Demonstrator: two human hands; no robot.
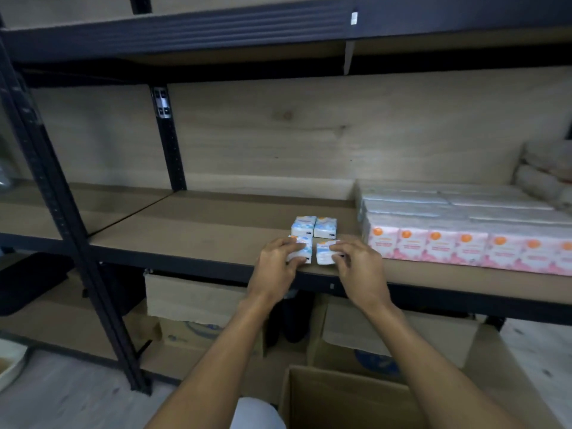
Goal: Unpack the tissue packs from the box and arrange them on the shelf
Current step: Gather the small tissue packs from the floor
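Hands sit at the shelf (198, 239) front edge: my left hand (277, 263) grips one blue tissue pack (301, 247), my right hand (359, 267) pinches another (325, 253) just beside it; two more blue packs (314, 226) stand directly behind, pink packs (464, 246) to the right, open box (346, 397) below

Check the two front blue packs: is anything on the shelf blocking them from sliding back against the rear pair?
Nothing visible. The left hand and right hand hold the front blue packs just ahead of the rear pair.

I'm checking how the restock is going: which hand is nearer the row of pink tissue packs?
Right. The right hand grips a blue pack just left of the pink tissue packs; the left hand is farther left, on another blue pack.
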